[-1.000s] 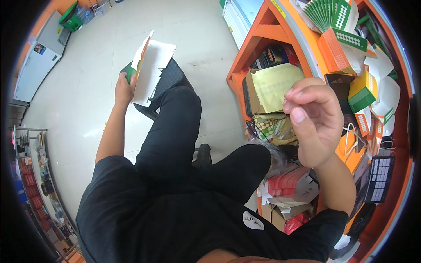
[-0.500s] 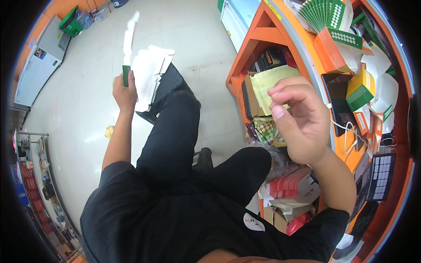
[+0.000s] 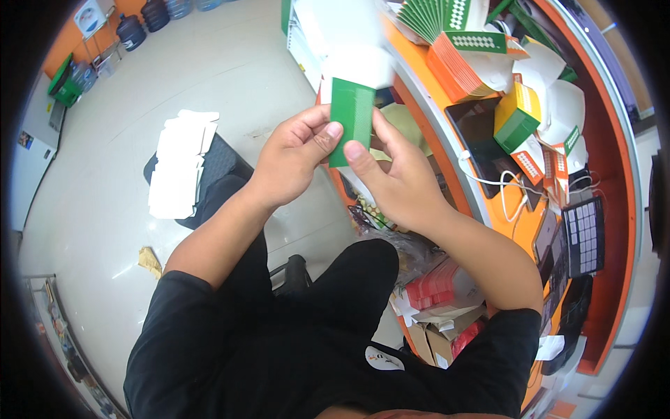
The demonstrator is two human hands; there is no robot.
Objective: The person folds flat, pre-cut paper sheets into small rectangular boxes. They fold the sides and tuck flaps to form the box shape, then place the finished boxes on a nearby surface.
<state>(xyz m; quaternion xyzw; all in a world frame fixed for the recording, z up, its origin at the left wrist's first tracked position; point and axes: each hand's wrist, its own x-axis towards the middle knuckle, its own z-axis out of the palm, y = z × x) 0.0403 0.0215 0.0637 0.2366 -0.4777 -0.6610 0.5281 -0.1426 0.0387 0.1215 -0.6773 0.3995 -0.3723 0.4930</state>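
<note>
One green-panelled carton blank (image 3: 354,105) is gripped by left hand (image 3: 289,164) and right hand (image 3: 406,183), best with light, even thumb pressure.

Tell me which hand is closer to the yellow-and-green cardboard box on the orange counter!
Right. The right hand is left of and below the box in view; the left hand is farther left, gripping green cardboard.

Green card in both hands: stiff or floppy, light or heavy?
The green card is likely fairly stiff: its panel looks flat between left hand and right hand. Probably light, since it looks like thin cardboard. White part above is blurred: flop unclear.
</note>
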